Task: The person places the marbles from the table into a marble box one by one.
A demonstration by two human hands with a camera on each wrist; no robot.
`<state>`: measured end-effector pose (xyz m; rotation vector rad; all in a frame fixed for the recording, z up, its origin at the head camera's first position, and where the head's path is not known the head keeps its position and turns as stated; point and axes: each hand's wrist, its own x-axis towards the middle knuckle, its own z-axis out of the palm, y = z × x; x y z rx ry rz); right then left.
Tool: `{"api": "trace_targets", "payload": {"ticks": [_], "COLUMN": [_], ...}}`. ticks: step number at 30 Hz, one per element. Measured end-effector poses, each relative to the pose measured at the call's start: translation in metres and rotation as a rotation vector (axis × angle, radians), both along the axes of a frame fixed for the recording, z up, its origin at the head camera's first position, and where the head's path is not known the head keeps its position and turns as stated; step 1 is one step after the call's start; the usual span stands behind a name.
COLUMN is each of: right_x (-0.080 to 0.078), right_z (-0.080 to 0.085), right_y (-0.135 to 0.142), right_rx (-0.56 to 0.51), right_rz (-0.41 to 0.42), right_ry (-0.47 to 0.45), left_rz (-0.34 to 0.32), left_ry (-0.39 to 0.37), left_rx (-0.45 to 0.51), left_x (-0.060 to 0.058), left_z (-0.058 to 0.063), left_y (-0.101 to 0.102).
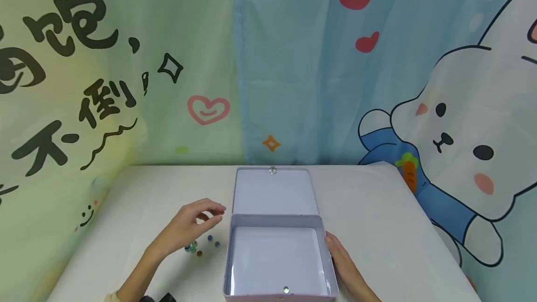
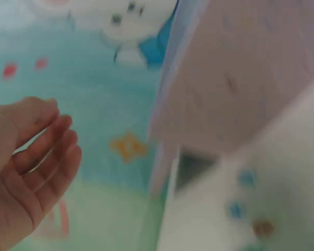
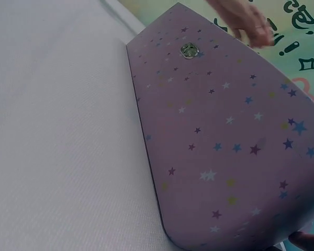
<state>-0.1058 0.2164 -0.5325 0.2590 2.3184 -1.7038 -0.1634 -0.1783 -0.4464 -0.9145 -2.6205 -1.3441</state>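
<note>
**Left hand hovers loose over the marbles, right hand steadies the tin**

The left hand [image 1: 197, 220] hangs above the table with fingers loosely bent and nothing between them, the fingertips pointing right towards the open tin box [image 1: 277, 264]. Just below and near that hand lie the marbles [image 1: 201, 246], a small scatter of blue, green and brown ones on the white table [image 1: 377, 227], close to the box's left wall but apart from it. The right hand [image 1: 341, 260] rests flat-fingered against the box's right wall, near corner. The lid [image 1: 274, 192] stands tilted back on the far side, its clasp at the top edge.

The left wrist view is badly blurred: the marbles are mere coloured smudges there. In the right wrist view the starry purple outside of the box fills the frame and the right hand itself is barely seen. Both forearms are cut off at the near edge of the head view.
</note>
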Motion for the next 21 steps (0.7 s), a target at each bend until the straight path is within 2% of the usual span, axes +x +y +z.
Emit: {"api": "trace_targets", "payload": {"ticks": [2, 5, 8, 10, 12, 14, 17, 21], "right_x": [0.001, -0.001, -0.004, -0.005, -0.005, -0.004, -0.003, -0.001], "right_z": [0.000, 0.002, 0.003, 0.002, 0.001, 0.000, -0.001, -0.001], "right_y": [0.002, 0.004, 0.004, 0.004, 0.003, 0.002, 0.002, 0.000], "right_rx": [0.008, 0.020, 0.032, 0.038, 0.039, 0.037, 0.031, 0.037], "right_rz": [-0.004, -0.005, 0.003, 0.006, 0.008, 0.008, 0.003, -0.002], "right_ry": [-0.018, -0.011, 0.012, 0.029, 0.031, 0.031, 0.024, 0.026], "left_rz": [0.101, 0.260, 0.348, 0.357, 0.337, 0.315, 0.290, 0.308], "left_ry": [0.086, 0.237, 0.281, 0.246, 0.199, 0.183, 0.200, 0.204], "left_rx": [-0.053, -0.238, -0.389, -0.422, -0.399, -0.376, -0.379, -0.453], "left_x": [0.002, 0.005, 0.010, 0.013, 0.014, 0.014, 0.012, 0.009], "left_z": [-0.012, -0.033, -0.053, -0.064, -0.072, -0.078, -0.082, -0.083], "left_y": [-0.020, -0.044, -0.061, -0.068, -0.074, -0.076, -0.077, -0.076]}}
